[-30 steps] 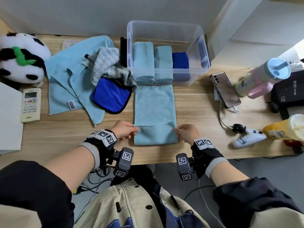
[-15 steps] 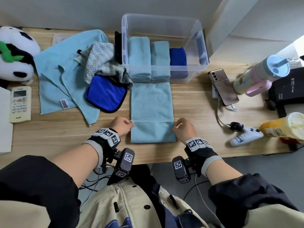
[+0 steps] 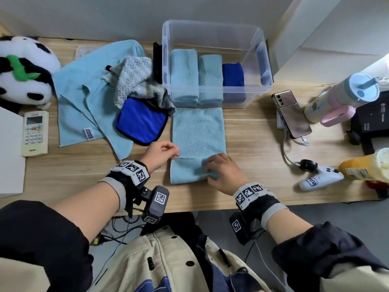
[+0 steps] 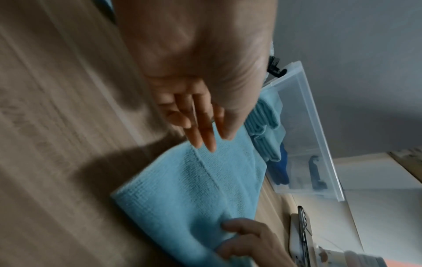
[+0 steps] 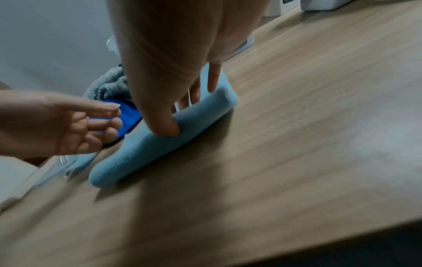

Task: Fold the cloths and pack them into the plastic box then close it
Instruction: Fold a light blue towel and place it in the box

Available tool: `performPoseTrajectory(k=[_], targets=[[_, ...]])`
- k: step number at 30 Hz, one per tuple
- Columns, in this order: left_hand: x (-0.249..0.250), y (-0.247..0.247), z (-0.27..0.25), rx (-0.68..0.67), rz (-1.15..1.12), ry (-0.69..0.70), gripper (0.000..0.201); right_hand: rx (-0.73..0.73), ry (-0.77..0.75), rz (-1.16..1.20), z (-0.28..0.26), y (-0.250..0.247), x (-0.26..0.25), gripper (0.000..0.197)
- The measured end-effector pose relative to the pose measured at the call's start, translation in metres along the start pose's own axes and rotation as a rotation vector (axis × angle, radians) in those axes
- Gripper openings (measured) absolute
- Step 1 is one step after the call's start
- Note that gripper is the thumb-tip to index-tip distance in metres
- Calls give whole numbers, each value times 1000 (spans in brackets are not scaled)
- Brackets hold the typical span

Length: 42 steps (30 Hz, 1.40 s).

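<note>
Two hands over wooden desk [image 3: 252, 133]: right hand [image 3: 224, 172] pinching light-blue cloth [image 3: 197, 131], left hand [image 3: 161, 153] seemingly loose, empty

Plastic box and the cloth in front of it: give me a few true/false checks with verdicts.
1. The plastic box holds three folded cloths. True.
2. The box's lid is on. False: it is open at the top.
3. The right hand grips the light blue cloth at its folded near end. True.
4. The left hand holds the dark blue cloth. False: it holds nothing, its fingers loose at the light blue cloth's left edge.
5. The light blue cloth lies inside the box. False: it lies on the table in front of it.
</note>
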<state>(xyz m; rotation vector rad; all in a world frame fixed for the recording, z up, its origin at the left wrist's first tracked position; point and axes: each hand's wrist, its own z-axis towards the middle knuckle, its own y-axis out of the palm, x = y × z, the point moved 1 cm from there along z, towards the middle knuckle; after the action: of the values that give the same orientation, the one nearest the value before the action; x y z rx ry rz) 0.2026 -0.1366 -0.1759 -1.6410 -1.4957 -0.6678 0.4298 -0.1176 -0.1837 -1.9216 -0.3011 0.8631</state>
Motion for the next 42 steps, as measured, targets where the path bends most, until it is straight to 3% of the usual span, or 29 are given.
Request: performPoseTrajectory(k=[3, 7, 11, 15, 18, 22, 26, 28, 30, 33, 35, 38, 42], targets=[[3, -4, -4, -173, 122, 50, 17, 27, 120, 212, 9, -13, 0, 37], [-13, -9, 2, -299, 336, -4, 70, 64, 270, 451, 20, -33, 5, 9], [-15, -4, 3, -156, 215, 29, 28, 107, 365, 626, 25, -32, 21, 29], [-20, -3, 10, -30, 194, -55, 29, 35, 446, 652, 22, -24, 36, 37], [-24, -3, 18, 28, 268, -76, 31, 64, 510, 644, 21, -15, 40, 29], [-16, -1, 18, 92, 391, -88, 35, 81, 597, 545, 26, -4, 43, 23], [-12, 1, 22, 104, 456, -95, 44, 99, 695, 380, 29, -7, 36, 32], [-13, 0, 25, 89, 469, -107, 46, 257, 577, 276, 29, -12, 27, 32], [-14, -2, 27, 73, 471, -123, 46, 328, 321, 182, 31, -15, 14, 33], [-12, -3, 29, 30, 439, -188, 47, 118, 51, -1, 33, -9, -3, 51], [-11, -4, 28, -27, 386, -274, 42, -12, 0, -91, 34, 0, -6, 60], [-9, -8, 24, -113, 231, -382, 26, -2, -15, -114, 38, 5, -10, 60], [-3, -18, 17, -6, 14, -440, 24, -71, 20, -79, 47, -11, -19, 50]])
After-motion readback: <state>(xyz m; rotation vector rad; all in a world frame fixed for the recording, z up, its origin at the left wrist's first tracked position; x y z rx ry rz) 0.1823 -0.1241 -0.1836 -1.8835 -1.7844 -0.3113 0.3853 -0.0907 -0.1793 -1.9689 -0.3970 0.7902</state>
